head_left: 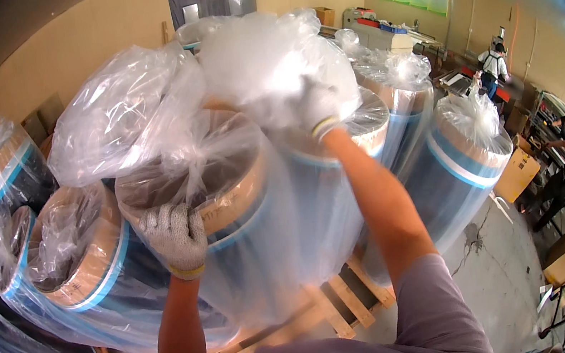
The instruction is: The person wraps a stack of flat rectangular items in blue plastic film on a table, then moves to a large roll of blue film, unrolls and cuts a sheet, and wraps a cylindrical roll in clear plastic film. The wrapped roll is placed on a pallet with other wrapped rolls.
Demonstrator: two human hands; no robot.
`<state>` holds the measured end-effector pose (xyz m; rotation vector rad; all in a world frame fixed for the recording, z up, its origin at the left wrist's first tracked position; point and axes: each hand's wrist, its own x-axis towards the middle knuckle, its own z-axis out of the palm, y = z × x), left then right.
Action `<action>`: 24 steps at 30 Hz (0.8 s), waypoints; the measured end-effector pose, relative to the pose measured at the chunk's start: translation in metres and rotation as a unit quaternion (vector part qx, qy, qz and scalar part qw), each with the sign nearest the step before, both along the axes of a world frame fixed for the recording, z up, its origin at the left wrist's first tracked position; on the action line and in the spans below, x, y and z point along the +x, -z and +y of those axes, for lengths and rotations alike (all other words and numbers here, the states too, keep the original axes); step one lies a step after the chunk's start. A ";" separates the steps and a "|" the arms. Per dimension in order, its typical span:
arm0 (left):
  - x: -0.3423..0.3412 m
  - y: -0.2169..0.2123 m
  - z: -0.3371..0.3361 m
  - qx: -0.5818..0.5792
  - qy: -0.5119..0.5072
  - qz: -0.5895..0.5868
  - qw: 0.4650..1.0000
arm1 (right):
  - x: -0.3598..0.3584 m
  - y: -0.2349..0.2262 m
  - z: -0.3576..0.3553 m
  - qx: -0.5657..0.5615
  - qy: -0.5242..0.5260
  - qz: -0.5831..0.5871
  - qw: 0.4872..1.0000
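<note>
My left hand (175, 236), in a grey knit glove, is closed over the near rim of a large cardboard tube (233, 209) standing upright in clear plastic wrap. Its fingers curl over the wrapped edge. My right hand (319, 105), gloved too, reaches farther out and blurs with motion against a puffed-up plastic bag (265, 56); its fingers cannot be made out. That bag rises above a neighbouring wrapped tube (371, 141). A second ballooned plastic bag (122, 112) bulges up and to the left, gathered over the tube at my left hand.
More wrapped rolls with blue and white bands stand around, such as a roll at the right (466, 143) and a roll at the left (77, 256). Wooden pallets (344, 305) lie beneath. A cardboard box (516, 169) and several people (494, 63) are at the far right.
</note>
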<state>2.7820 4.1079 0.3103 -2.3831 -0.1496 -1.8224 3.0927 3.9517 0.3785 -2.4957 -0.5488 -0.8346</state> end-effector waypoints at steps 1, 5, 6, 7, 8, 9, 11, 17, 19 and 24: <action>0.007 -0.002 -0.005 -0.001 0.015 -0.005 1.000 | 0.053 0.006 -0.022 0.111 0.030 -0.085 0.990; 0.003 -0.002 -0.009 -0.033 0.021 -0.002 0.999 | 0.099 -0.050 -0.143 0.465 -0.152 -0.106 0.866; -0.009 -0.002 -0.003 -0.042 0.007 0.004 0.999 | 0.032 -0.071 -0.134 0.679 -0.223 -0.018 0.700; -0.008 -0.004 -0.005 -0.029 0.009 0.004 1.000 | 0.033 -0.070 -0.164 0.700 -0.293 -0.026 0.651; -0.006 -0.006 -0.006 -0.019 0.015 0.002 1.000 | 0.037 -0.071 -0.206 0.713 -0.360 -0.034 0.601; -0.004 -0.005 -0.006 -0.006 0.018 0.004 1.000 | 0.031 -0.069 -0.242 0.714 -0.375 0.001 0.591; -0.004 -0.003 -0.006 -0.012 0.016 -0.003 1.000 | -0.001 -0.065 -0.283 0.729 -0.401 0.053 0.553; -0.003 -0.003 -0.010 -0.025 0.027 -0.015 0.999 | -0.028 0.011 -0.379 0.759 -0.385 0.001 0.525; -0.003 -0.004 -0.014 -0.029 0.036 -0.020 0.999 | -0.034 0.045 -0.398 0.772 -0.365 0.008 0.520; -0.002 -0.001 -0.012 -0.041 0.031 -0.009 0.999 | -0.038 0.123 -0.418 0.794 -0.333 0.034 0.508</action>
